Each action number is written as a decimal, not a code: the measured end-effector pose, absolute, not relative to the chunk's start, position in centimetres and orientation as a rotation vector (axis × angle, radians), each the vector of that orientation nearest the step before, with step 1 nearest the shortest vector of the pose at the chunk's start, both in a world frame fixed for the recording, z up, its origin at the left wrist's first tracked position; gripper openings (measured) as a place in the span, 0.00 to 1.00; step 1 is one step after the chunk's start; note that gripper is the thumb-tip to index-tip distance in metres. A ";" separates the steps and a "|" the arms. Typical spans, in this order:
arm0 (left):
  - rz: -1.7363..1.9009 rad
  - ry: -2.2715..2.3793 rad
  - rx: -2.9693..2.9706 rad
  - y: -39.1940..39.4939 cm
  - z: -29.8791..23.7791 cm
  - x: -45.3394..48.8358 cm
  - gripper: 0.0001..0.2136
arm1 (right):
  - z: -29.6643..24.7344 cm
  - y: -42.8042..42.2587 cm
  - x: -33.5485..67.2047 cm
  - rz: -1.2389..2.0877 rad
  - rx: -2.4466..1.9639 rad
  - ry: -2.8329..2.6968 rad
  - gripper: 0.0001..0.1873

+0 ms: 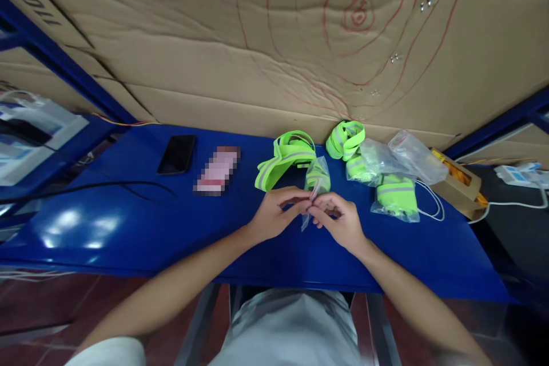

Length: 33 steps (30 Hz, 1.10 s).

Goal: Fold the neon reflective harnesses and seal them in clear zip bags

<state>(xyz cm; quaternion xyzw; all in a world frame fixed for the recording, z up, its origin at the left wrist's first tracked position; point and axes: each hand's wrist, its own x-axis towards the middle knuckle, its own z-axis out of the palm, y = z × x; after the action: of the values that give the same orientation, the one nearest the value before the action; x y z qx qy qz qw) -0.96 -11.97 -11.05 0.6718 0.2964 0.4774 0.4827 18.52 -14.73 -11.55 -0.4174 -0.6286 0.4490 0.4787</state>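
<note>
My left hand [277, 211] and my right hand [338, 220] meet over the middle of the blue table [128, 229]. Both pinch the top edge of a small clear plastic bag [316, 180] that holds a folded neon-green reflective band. Just behind the bag lies a loose neon-green band [285, 160]. Another loose band [345, 137] rests farther right by the cardboard.
Filled clear bags with green bands [397, 194] and empty bags [416, 154] lie at the right, beside a small cardboard box [457, 183] and a white cable [433, 200]. A black phone [176, 154] and a pink blurred item [217, 170] lie at the left. A cardboard sheet [274, 40] stands behind.
</note>
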 end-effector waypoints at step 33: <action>1.352 0.841 0.658 -8.6 -11.5 -1.9 0.16 | -12.8 -10.3 20.0 0.989 -1.261 -1.309 0.23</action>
<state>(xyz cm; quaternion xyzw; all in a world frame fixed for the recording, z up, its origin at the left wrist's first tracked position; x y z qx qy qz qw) -1.87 -8.58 -11.51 0.2898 0.3702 0.5956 0.6513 20.01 -10.26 -12.76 -0.5239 -0.5437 0.4109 0.5109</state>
